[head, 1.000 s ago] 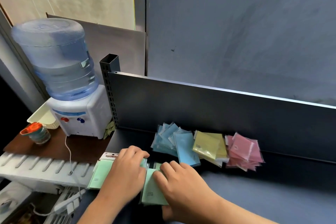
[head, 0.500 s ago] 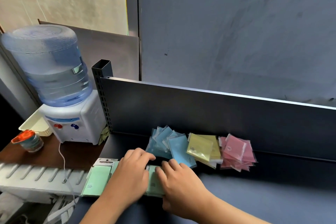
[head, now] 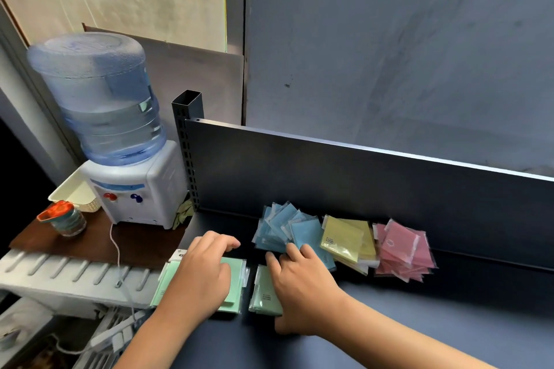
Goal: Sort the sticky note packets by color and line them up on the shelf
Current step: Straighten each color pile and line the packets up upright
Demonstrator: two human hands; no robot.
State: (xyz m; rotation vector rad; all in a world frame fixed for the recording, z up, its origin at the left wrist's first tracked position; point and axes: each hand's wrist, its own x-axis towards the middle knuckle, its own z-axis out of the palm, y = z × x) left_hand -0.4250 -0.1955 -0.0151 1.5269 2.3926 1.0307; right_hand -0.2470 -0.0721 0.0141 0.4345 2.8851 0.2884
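On the dark shelf (head: 419, 323) lie sorted heaps of sticky note packets: blue (head: 281, 228), yellow (head: 347, 238) and pink (head: 401, 249), in a row along the back panel. Nearer me lie two piles of green packets. My left hand (head: 201, 272) rests flat on the left green pile (head: 233, 281), fingers spread. My right hand (head: 302, 281) lies on the right green pile (head: 262, 293), its fingers reaching up to the edge of the blue heap and its thumb at the pile's near edge.
A water dispenser (head: 132, 189) with a large bottle stands left of the shelf on a brown table, beside a cream basket (head: 72, 192) and an orange-lidded jar (head: 64, 219). The shelf's back panel (head: 359, 183) rises behind the packets. White slatted parts lie lower left.
The green packets now lie as two separate piles with a gap between them. Both hands have stayed on them, and the view has shifted slightly.
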